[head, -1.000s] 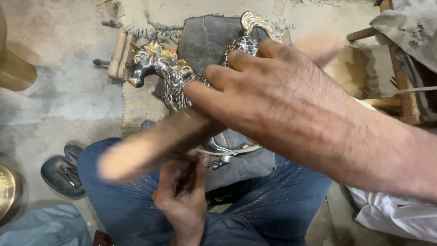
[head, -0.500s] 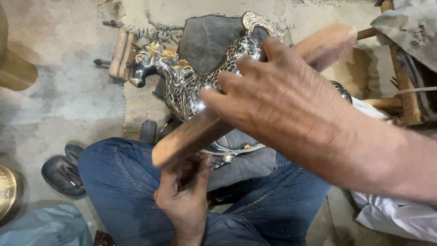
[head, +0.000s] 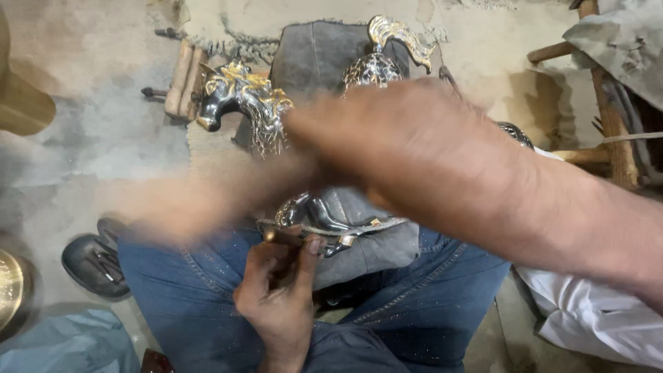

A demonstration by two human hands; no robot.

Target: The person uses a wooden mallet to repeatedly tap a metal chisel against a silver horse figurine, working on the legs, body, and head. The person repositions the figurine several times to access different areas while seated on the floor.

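A silver and gold metal horse figure [head: 255,103] lies across a grey cloth pad [head: 311,55] on my lap. My right hand [head: 407,145] is blurred above the horse's body and grips a wooden stick [head: 193,204], which streaks down to the left. My left hand [head: 280,290] is low between my knees and pinches a small metal tool [head: 283,238] against the horse's base. The horse's gold tail [head: 400,31] sticks up at the back. My right forearm hides most of the horse's body.
A dark sandal [head: 93,262] lies by my left knee. Wooden sticks [head: 181,79] rest on the floor near the horse's head. Brass objects [head: 10,287] sit at the left edge. White cloth [head: 594,318] lies at the right, wooden legs [head: 611,117] behind it.
My right hand has swung the wooden stick down and to the left, now in a blur. The left hand and the horse figure have stayed put.
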